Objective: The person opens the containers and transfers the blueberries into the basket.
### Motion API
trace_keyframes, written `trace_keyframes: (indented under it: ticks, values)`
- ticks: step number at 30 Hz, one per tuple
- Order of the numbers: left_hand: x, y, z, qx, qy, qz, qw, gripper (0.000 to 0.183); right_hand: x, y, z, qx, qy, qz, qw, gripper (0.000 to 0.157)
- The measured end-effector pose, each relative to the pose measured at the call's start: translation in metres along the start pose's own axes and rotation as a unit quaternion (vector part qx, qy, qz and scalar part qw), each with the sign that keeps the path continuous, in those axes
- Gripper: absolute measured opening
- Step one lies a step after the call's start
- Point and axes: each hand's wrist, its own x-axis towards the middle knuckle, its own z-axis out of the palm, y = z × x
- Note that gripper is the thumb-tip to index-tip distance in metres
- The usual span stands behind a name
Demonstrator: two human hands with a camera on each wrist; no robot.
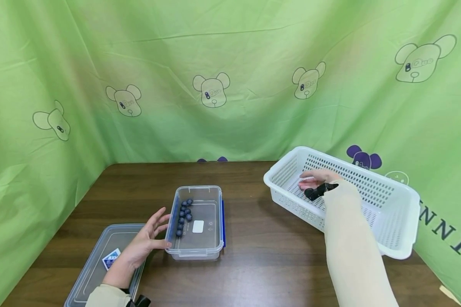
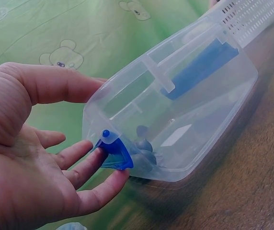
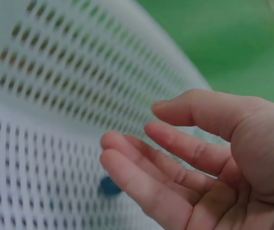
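Note:
A clear plastic food container (image 1: 209, 213) stands uncovered on the table. Several small dark blue balls (image 1: 182, 219) lie along its left side. My left hand (image 1: 150, 236) touches that side with fingers spread; in the left wrist view the fingertips rest against a blue side latch (image 2: 118, 155). My right hand (image 1: 316, 177) reaches inside a white perforated plastic basket (image 1: 388, 213). In the right wrist view its fingers are loosely bent with nothing between them, and a blue ball (image 3: 110, 186) shows on the basket floor just beyond the fingertips, partly hidden by them.
A clear lid (image 1: 92, 266) with a blue-and-white label lies at the front left, partly under my left forearm. The brown wooden table (image 1: 249, 264) carries everything. Green cloth (image 1: 169, 51) printed with bear heads hangs behind and along both sides.

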Motion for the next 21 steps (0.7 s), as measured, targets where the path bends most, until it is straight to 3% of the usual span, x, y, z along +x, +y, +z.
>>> trace_keyframes:
  ticks: [6, 10, 16, 21]
  values:
    - [-0.001, 0.001, 0.000, -0.008, -0.007, 0.007, 0.9999, 0.105, -0.002, -0.037, 0.023, -0.018, -0.063, -0.054, 0.996, 0.007]
    - [-0.001, 0.002, 0.000, -0.006, -0.006, 0.004, 1.0000, 0.105, -0.007, -0.054, 0.044, -0.014, -0.058, -0.082, 0.995, 0.009]
    - [-0.001, 0.001, 0.000, -0.005, -0.006, 0.003, 1.0000, 0.105, -0.012, -0.061, 0.077, -0.040, -0.057, -0.128, 0.989, 0.007]
    - [-0.001, 0.000, 0.000, -0.004, -0.007, 0.002, 1.0000, 0.104, -0.007, -0.056, 0.106, -0.094, -0.071, -0.154, 0.981, 0.020]
